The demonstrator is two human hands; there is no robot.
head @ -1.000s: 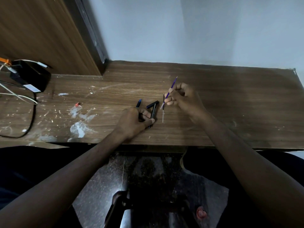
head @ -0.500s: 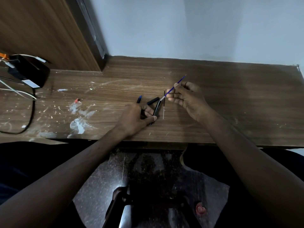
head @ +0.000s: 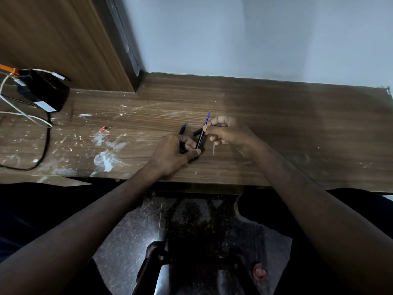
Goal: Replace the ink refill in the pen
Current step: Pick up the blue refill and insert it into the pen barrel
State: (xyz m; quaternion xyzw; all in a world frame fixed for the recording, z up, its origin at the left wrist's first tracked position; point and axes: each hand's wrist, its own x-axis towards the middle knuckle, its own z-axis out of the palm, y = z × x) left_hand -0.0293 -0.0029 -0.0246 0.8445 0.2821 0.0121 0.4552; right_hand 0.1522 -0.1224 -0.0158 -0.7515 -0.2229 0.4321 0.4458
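Risk, as we judge it: the refill (head: 207, 118) is thin and enters the barrel (head: 199, 141) at a slant; if our right hand (head: 225, 133) pushes off-axis it may bend, jam at the mouth, or smear ink. If our left hand (head: 172, 152) slackens, the barrel may roll on the surface (head: 276, 124) and the refill slip out. The loose parts just beside the barrel could be knocked away by either hand.

Barrel: black, slim, lying tilted on the surface, lower end toward us, upper end away. Left hand pinches its lower end between thumb and fingers.

Refill: blue-violet, narrow, straight; its upper part stands out beyond the barrel's far end, the rest seemingly inside or behind it, though we cannot tell how deep. Right hand grips it by thumb and forefinger at the barrel's far end.

Old refill (head: 213, 149): pale, thin stick, lying just right of the barrel, partly under the right hand.

Cap (head: 182, 128): dark with a blue tip, left of the barrel's far end. Another short black piece (head: 197, 132) touches or nearly touches the barrel there.

Stage, by our estimate: insertion begun, reassembly not yet done.
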